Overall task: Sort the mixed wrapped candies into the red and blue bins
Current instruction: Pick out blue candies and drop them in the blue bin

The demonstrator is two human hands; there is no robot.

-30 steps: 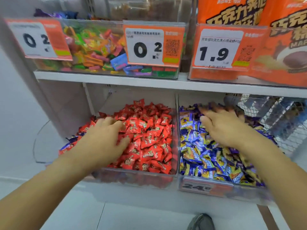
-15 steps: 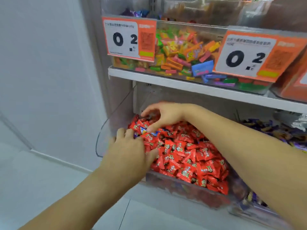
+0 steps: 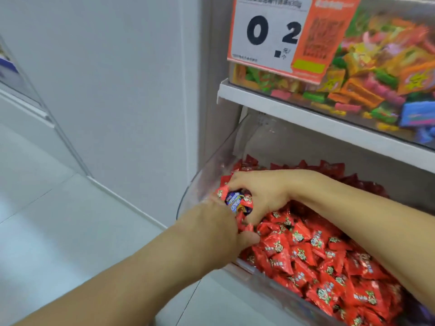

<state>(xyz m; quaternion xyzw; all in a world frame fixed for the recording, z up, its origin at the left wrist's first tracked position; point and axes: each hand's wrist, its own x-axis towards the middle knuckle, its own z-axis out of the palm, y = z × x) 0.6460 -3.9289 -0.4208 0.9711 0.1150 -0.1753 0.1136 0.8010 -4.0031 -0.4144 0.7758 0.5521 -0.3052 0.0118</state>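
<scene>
So there's a little clump of blue-wrapped candies (image 3: 235, 203) sitting at the far left corner of the clear bin (image 3: 249, 147), mixed in with the big heap of red candies (image 3: 313, 255) that fills the rest of it. Right above is a white shelf (image 3: 329, 123) carrying another clear box of multicoloured sweets (image 3: 376, 76), with an orange price tag (image 3: 289, 36) reading 0.2 stuck on the front. To the left is just plain white wall and floor. The right hand (image 3: 263, 194) reaches across from the right, fingers curled down around the blue clump, thumb underneath, so it's grasping them. The left hand (image 3: 216, 229) comes up from below, touching the pile just beside the clump; its fingers are mostly hidden, so I can't tell whether it's holding anything.
</scene>
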